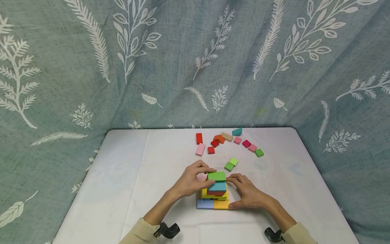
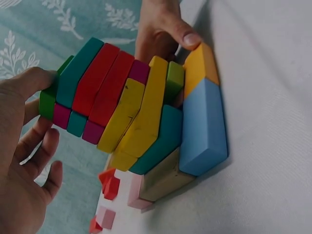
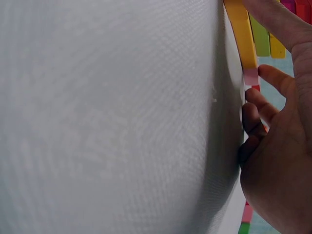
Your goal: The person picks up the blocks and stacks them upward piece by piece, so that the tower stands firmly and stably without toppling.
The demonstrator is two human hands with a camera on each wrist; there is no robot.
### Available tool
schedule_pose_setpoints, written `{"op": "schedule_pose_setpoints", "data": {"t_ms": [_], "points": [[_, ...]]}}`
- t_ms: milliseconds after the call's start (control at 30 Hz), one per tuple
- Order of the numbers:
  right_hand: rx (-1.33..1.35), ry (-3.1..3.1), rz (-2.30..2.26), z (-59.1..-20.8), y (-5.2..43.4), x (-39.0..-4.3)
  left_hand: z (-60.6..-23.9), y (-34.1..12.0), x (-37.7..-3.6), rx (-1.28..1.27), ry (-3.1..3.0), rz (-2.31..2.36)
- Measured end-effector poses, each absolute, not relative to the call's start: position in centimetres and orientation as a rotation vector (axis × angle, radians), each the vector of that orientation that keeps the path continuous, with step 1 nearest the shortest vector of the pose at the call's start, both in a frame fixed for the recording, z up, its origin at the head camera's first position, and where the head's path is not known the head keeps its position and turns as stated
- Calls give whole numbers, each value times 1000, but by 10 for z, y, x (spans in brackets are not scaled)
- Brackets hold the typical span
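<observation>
Block stack [image 1: 217, 189] sits on the tabletop [image 1: 128, 189] directly in front of me; every position below is taken from it.

My left hand [image 1: 190, 181] is on the stack's left side, fingers curled over the green top block [image 1: 216, 176], pinching it so it sits square on the teal block beneath. My right hand [image 1: 248, 195] is on the stack's right side, fingers fairly straight against the upper layers, thumb pressed to the orange base block [image 1: 221, 204]. This looks like bracing, so the layers do not slide. The hands are apart, one per flank.

Base layer: blue block [image 1: 205, 204] at the near left corner, orange beside it. In the left wrist view the upper layers look slightly fanned, not flush.

Just beyond the stack: two green cubes [image 1: 231, 164]. Farther beyond: loose blocks [image 1: 226, 140] in a scattered arc, red, pink, tan, teal.

Behind the tabletop: leaf-print curtain [image 1: 182, 61].
</observation>
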State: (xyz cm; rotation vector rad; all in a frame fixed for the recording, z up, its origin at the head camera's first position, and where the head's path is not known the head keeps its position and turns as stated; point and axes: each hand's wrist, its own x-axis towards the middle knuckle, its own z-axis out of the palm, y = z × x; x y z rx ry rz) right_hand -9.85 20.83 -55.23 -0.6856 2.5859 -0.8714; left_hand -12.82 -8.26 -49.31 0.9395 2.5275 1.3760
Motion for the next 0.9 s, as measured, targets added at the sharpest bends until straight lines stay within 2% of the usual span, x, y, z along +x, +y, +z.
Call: {"op": "schedule_pose_setpoints", "data": {"t_ms": [600, 700, 900], "points": [[-685, 2598, -865, -554, 208, -99, -497, -86, -137, 948, 2519, 1436], [-697, 2603, -865, -553, 208, -100, -506, -90, -149, 872, 2572, 1463], [-713, 2601, -877, -553, 209, -99, -534, -101, -185, 567, 2738, 1493]]}}
